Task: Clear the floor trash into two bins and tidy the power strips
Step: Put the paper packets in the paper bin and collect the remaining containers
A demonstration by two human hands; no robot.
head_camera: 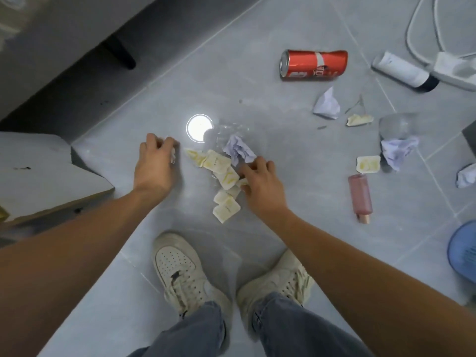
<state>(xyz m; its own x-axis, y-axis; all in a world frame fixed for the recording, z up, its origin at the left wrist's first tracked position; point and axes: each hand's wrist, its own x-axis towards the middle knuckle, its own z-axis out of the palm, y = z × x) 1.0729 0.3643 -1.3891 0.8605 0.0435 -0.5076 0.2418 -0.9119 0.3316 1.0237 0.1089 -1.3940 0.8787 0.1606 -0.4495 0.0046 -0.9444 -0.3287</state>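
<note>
Right now both hands work the same small heap of pale sauce packets [223,176] on the grey tiled floor [283,150], directly ahead of the person's white sneakers [180,269]. The left hand [154,166] has its fingers [167,145] curled around a small whitish scrap at the heap's left edge; what that scrap is cannot be told. The right hand [257,179] pinches a packet at the heap's right side, fingertips down among the pile, just beside a crumpled lilac tissue [238,149].

To do this well, I would sweep the packets together and lift several at once rather than picking singly; they look flat and slick, so sliding a fingertip under an edge should help. Some appear torn open, so keeping them level may avoid smearing residue on the tile.

Well apart to the right wait a dented red cola can [313,64], a white tube with a black cap [404,72], a pink bottle [360,195], more tissue wads [326,104] and a clear plastic bottle [396,124]. A white power strip [456,69] with its cable lies at the upper right. A blue bin [463,253] shows at the right edge, probably the nearest drop point.
</note>
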